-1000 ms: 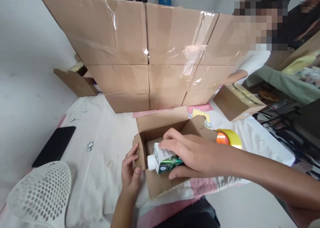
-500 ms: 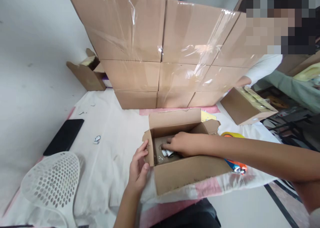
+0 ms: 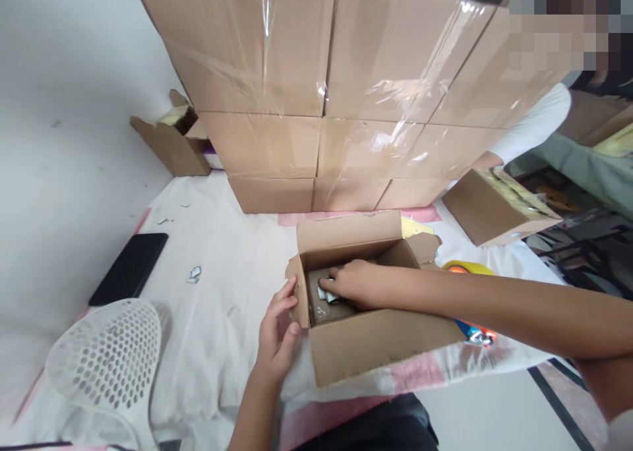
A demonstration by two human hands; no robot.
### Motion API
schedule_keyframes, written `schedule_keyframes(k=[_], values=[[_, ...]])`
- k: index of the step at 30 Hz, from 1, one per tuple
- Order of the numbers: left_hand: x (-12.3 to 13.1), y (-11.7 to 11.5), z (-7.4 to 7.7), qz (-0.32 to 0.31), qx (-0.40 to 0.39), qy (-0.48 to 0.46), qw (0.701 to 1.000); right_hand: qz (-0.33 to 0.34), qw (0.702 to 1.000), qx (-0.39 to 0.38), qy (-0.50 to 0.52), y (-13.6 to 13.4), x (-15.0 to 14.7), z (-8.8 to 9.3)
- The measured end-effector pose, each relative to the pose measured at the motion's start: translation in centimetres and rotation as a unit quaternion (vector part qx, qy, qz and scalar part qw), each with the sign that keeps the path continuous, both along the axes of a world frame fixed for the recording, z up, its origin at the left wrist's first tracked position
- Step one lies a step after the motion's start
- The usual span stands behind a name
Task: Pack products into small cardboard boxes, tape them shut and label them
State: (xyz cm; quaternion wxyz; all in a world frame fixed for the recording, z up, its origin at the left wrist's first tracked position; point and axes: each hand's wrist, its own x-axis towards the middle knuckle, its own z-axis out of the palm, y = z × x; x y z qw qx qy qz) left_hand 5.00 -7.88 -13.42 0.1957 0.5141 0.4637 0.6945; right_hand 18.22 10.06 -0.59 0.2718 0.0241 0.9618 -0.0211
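Note:
An open cardboard box (image 3: 386, 349) sits near the front edge of the cloth-covered surface, its flaps folded outward. My left hand (image 3: 279, 326) is at the box's left end, fingers bent against the side flap and thumb at its front corner. Inside the box is my right hand (image 3: 359, 285), reaching in from the right with fingers pressed together on small white pieces (image 3: 327, 294) at the bottom. What these pieces are is too small to tell, and my palm hides part of them. A clear scrap (image 3: 321, 312) lies in the near left corner.
Plastic-wrapped cartons (image 3: 368, 148) stand behind the box. To the right are a filled carton (image 3: 487, 207) and a yellow-orange item (image 3: 469, 268). On the left lie a black flat device (image 3: 129, 270), white scraps (image 3: 194, 274) and a perforated white chair back (image 3: 111, 355). A person's sleeve (image 3: 537, 124) shows behind the cartons.
The view has shifted slightly, moving most things a little to the right. Inside the box, my right hand stays on the white pieces; my left hand remains at the flap.

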Motion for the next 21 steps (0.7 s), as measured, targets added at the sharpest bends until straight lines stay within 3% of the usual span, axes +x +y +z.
schedule_keyframes(k=[9,12,14,16,17,19,21], values=[[0.1,-0.1,-0.2,0.014,-0.013,-0.005,1.0,-0.023,0.999,-0.045,-0.007,0.6,-0.1,0.5],[0.1,-0.2,-0.1,0.025,-0.018,-0.007,1.0,-0.076,0.993,-0.087,0.027,0.6,0.7,3.3],[0.1,-0.2,0.0,0.034,-0.022,-0.012,0.999,-0.133,0.977,-0.12,0.117,0.5,2.7,5.8],[0.2,-0.2,-0.1,0.041,-0.024,-0.023,0.999,-0.208,0.935,-0.131,0.256,0.4,6.0,7.7],[0.2,-0.2,-0.2,0.044,-0.025,-0.03,0.998,-0.26,0.898,-0.12,0.334,0.4,8.0,8.0],[0.3,-0.1,-0.5,0.061,-0.02,-0.046,0.997,-0.372,0.777,-0.079,0.502,0.3,12.1,7.2],[0.3,0.1,-0.8,0.087,-0.005,-0.067,0.994,-0.442,0.649,-0.114,0.608,0.3,15.5,4.6]])
